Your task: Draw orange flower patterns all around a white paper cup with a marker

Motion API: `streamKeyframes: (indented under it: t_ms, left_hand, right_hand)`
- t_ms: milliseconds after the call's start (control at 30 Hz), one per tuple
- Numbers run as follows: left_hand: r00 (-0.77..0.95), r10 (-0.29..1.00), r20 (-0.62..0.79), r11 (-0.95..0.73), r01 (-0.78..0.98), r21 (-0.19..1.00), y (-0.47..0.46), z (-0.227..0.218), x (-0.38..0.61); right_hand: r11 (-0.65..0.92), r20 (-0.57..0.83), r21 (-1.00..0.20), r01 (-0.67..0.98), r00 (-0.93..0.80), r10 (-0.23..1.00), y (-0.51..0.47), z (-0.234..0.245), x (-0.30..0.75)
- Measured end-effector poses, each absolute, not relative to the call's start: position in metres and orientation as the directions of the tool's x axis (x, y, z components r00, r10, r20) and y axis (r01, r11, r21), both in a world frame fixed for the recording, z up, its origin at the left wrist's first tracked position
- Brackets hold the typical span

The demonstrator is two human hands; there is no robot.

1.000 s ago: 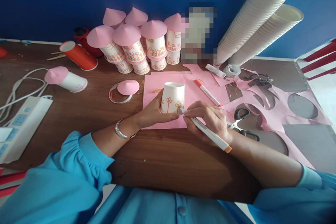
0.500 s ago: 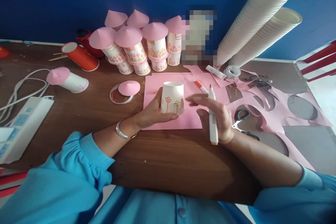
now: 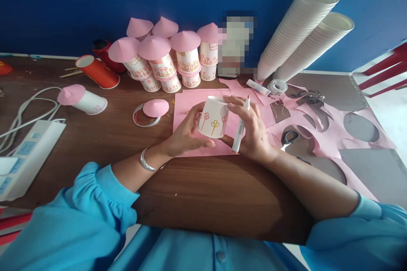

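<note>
Paper cup (image 3: 213,116), upside down with orange and yellow flowers drawn on it, is tilted and raised just off the pink sheet (image 3: 184,103) mid-counter (image 3: 206,194). Left hand (image 3: 187,133) grasps its left side. Right hand (image 3: 254,131) now grips the right side too, with the marker (image 3: 240,129) pinned under the fingers and its tip pointing up, away from the cup. 1 s ago the tip touched the cup wall and the cup stood on the sheet, so drawing has paused and the cup is likely being turned to a bare face. Scissors (image 3: 288,137) lie just right of the right hand, a loose pink cone (image 3: 155,107) left of the sheet. Behind are roofed cups (image 3: 159,57), 2 white cup stacks (image 3: 302,29) and a tape roll (image 3: 277,87).
</note>
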State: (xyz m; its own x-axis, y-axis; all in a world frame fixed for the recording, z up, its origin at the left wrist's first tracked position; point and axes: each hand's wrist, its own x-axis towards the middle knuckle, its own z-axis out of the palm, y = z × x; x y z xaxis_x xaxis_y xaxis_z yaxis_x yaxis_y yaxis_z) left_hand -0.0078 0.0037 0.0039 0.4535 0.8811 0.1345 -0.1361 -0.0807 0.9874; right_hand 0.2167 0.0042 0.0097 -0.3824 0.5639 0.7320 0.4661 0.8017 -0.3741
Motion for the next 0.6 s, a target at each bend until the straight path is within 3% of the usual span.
streamKeyframes:
  t_ms: [167,433,600]
  left_hand:
    - [0.356,0.907,0.225,-0.253,0.033,0.967,0.0028,-0.0025,-0.0008]
    - [0.434,0.897,0.077,-0.065,-0.043,0.997,0.0041,-0.0031,0.0017]
    - [0.444,0.896,0.034,0.036,-0.149,0.988,0.0077,-0.003,-0.0053]
  right_hand:
    - [0.78,0.692,-0.315,0.541,-0.432,0.579,0.0,0.0059,0.217]
    - [0.816,0.677,-0.345,0.463,-0.479,0.559,0.0014,0.0037,0.2171]
    - [0.839,0.764,-0.368,0.4,-0.384,0.518,-0.0007,0.0106,0.2182]
